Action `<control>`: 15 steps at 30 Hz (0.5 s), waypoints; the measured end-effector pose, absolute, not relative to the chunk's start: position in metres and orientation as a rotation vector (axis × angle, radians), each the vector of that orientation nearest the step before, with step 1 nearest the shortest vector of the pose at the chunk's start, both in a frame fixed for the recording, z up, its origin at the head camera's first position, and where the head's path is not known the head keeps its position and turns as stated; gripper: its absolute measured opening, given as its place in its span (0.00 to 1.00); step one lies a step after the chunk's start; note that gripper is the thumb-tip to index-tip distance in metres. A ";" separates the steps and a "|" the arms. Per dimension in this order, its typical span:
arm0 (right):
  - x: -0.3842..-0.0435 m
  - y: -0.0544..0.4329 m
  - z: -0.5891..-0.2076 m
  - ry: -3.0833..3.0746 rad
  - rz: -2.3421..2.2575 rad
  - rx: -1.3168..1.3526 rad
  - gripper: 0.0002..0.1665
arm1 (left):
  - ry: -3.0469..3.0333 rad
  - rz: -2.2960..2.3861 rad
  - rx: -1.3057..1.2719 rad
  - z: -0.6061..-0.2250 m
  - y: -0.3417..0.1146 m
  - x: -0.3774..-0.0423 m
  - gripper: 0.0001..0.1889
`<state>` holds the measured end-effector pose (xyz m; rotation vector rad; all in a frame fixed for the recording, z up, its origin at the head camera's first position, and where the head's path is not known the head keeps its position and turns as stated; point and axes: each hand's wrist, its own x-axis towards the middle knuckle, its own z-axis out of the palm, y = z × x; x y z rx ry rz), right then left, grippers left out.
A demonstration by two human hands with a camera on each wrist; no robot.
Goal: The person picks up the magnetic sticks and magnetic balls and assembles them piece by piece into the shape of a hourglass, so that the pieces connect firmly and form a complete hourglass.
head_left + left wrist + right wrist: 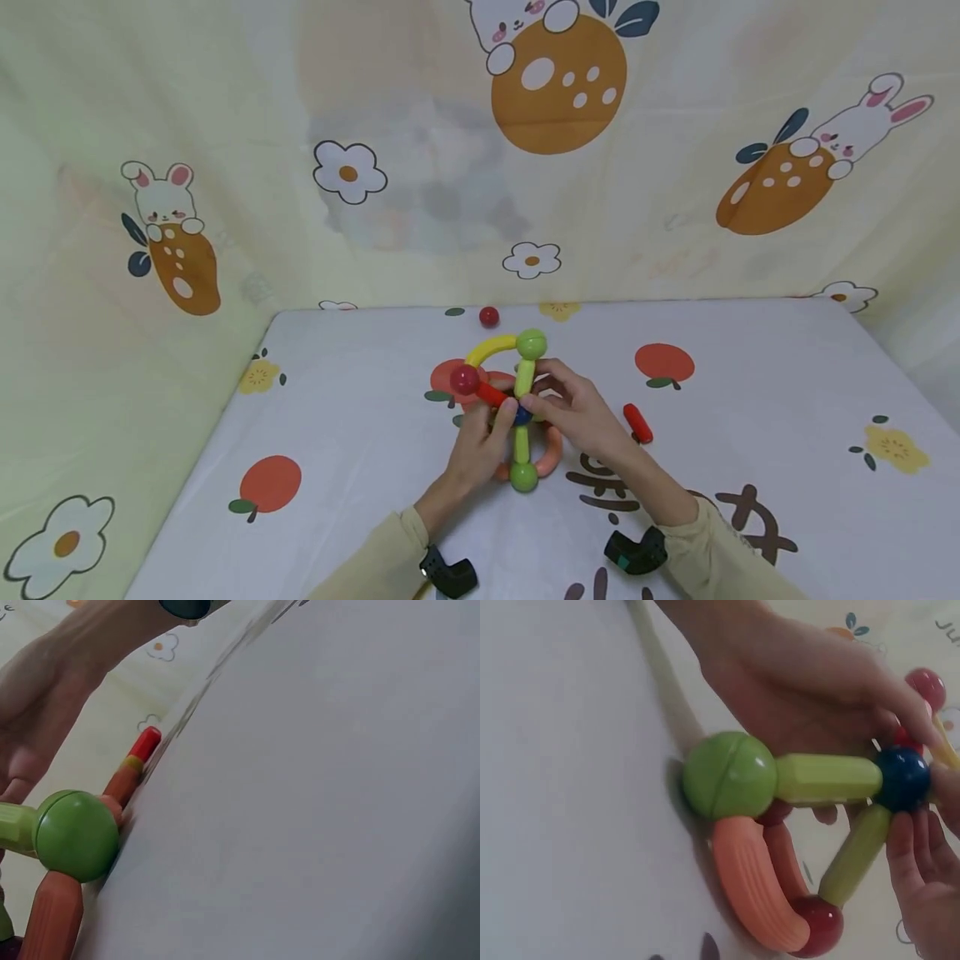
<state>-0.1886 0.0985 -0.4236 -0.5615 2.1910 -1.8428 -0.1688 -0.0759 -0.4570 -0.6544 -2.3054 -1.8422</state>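
Both hands hold one ball-and-stick toy construction. At its middle is a blue ball (904, 778), gripped by fingers of my left hand (480, 446) from the left and my right hand (577, 408) from the right. Yellow-green sticks (831, 778) run from the blue ball; one ends in a green ball (523, 477) low at the front. Curved orange pieces (759, 885) and a dark red ball (817, 925) form the base. Above, a yellow curved stick (491, 347) joins a light green ball (532, 343) to a red ball (465, 379). Some fingers are hidden behind the toy.
A loose red stick (638, 423) lies on the table to the right of the hands. One small red ball (489, 317) sits at the table's back edge. The white printed tablecloth (360, 358) meets a patterned curtain (420, 225) behind.
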 end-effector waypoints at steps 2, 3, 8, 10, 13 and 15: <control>-0.189 0.100 -0.424 2.180 -1.826 -0.572 0.24 | -2.316 -1.856 -0.694 -0.453 -0.077 -0.167 0.15; -0.189 0.100 -0.424 2.173 -1.819 -0.579 0.24 | -2.326 -1.865 -0.712 -0.448 -0.077 -0.165 0.16; -0.189 0.102 -0.427 2.169 -1.792 -0.622 0.21 | -2.366 -1.904 -0.796 -0.436 -0.080 -0.159 0.17; -0.188 0.101 -0.428 2.160 -1.791 -0.659 0.20 | -2.387 -1.895 -0.794 -0.444 -0.081 -0.161 0.16; -0.188 0.099 -0.430 2.155 -1.797 -0.686 0.20 | -2.380 -1.859 -0.809 -0.458 -0.081 -0.167 0.16; -0.188 0.097 -0.429 2.166 -1.800 -0.671 0.20 | -2.373 -1.843 -0.814 -0.465 -0.081 -0.170 0.16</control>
